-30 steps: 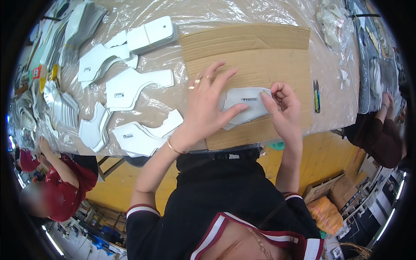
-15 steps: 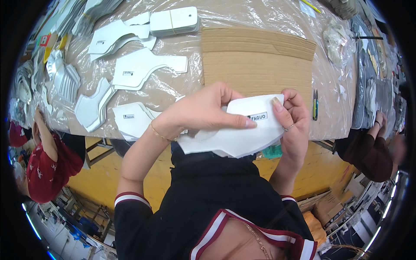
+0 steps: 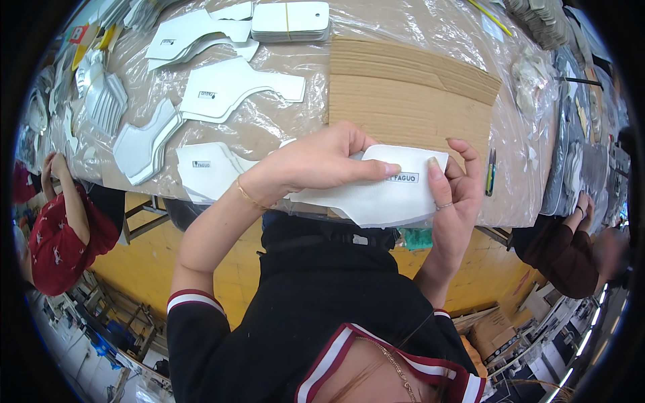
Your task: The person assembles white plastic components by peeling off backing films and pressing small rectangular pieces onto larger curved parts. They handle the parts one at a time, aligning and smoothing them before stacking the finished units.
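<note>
Between my two hands is a white shoe upper piece (image 3: 383, 201) with a small printed label, held just above the table's near edge. My left hand (image 3: 329, 158) grips it from the left, thumb on the face beside the label and fingers behind. On the right, my right hand (image 3: 457, 185) pinches the piece's upper corner, thumb in front; its index finger sticks up away from the material. A layered stack of similar white pieces (image 3: 208, 168) lies just left of my left forearm. Beyond it is another stack of white cut pieces (image 3: 228, 91).
A corrugated cardboard sheet (image 3: 410, 87) lies beyond my hands on the plastic-covered table (image 3: 322, 60). Pens (image 3: 491, 171) rest to its right. A banded stack of white cards (image 3: 290, 21) sits at the far side. Co-workers (image 3: 64, 221) stand at both sides.
The view has shifted slightly, and the held piece sits a little higher and flatter. My left thumb has moved up along the label. My right index finger has lifted off the piece.
</note>
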### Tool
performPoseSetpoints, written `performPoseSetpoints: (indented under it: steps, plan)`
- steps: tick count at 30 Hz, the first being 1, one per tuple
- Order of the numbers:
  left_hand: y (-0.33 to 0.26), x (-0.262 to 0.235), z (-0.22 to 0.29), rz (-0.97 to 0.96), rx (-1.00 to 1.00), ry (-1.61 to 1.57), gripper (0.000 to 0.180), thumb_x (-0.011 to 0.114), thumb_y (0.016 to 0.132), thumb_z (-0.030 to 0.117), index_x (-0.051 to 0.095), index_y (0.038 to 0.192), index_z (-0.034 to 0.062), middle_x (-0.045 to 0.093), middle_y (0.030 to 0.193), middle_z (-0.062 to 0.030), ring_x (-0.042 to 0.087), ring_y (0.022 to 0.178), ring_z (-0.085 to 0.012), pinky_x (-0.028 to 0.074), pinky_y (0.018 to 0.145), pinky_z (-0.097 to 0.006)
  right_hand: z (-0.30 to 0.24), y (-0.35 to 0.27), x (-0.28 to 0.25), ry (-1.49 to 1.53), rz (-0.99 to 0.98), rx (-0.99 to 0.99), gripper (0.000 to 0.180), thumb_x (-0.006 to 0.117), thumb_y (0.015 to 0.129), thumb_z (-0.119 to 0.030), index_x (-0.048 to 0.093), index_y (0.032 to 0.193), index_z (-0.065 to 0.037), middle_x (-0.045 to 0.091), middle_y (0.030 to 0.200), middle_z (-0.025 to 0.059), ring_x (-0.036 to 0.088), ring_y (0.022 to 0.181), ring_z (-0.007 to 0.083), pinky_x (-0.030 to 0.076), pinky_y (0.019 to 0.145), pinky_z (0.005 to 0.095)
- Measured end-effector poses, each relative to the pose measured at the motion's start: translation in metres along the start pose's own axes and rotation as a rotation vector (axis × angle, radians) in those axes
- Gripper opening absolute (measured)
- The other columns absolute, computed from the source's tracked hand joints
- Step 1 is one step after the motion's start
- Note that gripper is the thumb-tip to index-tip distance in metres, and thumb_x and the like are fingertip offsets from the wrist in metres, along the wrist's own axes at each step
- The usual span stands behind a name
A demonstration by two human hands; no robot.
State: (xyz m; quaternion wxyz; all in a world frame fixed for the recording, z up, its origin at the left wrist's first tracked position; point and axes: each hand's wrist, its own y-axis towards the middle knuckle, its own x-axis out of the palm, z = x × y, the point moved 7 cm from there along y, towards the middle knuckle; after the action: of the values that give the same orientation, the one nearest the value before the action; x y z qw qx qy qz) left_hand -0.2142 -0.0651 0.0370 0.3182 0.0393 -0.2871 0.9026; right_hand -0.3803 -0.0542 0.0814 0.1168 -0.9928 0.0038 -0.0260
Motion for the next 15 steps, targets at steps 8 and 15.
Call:
performPoseSetpoints:
  steps: [8,15]
  plan:
    - [0.002,0.006,-0.001,-0.034,0.111,-0.032,0.045,0.078,0.082,0.037,0.072,0.098,-0.0052,0.071,0.08,-0.01,0.064,0.068,-0.0126,0.051,0.062,-0.027,0.007,0.0,-0.004,-0.129,0.017,-0.041,0.043,0.063,0.093,-0.003,0.042,0.131,0.0,0.062,0.083,0.005,0.057,0.077,0.0074,0.044,0.069,0.0192]
    - [0.005,0.002,-0.011,0.034,-0.009,0.08,0.041,0.081,0.08,0.031,0.073,0.098,-0.0046,0.072,0.081,-0.0071,0.063,0.072,-0.0093,0.05,0.066,-0.024,0.015,-0.001,-0.001,-0.089,-0.057,0.04,0.054,0.066,0.091,-0.003,0.038,0.138,0.0,0.066,0.088,0.0079,0.059,0.078,0.0088,0.045,0.072,0.0219]
